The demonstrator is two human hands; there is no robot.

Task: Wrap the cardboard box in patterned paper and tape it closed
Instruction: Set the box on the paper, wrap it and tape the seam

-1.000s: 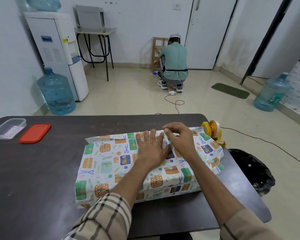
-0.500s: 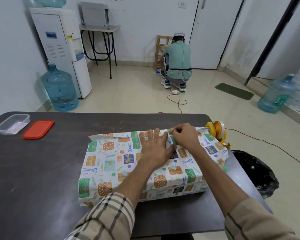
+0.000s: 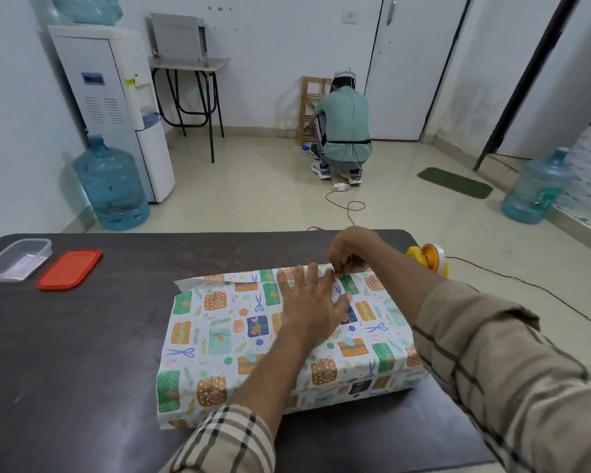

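Squarely on the dark table (image 3: 82, 353) sits the wrapped box (image 3: 355, 387), covered in patterned paper (image 3: 219, 336), with 2 hands on it. The left hand (image 3: 309, 303) lies flat on top, fingers straight and spread, pressing the sheet down. The right hand (image 3: 354, 249) reaches the far edge, fingertips curled, pinching the paper's raised flap. Just beside it, at the table's right edge, stands a yellow tape dispenser (image 3: 429, 259).

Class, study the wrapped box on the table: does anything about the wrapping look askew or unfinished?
Yes. The patterned paper juts out at its far-left corner as a loose flap, not folded down. The left hand presses the top while the right hand pinches the paper's far edge.
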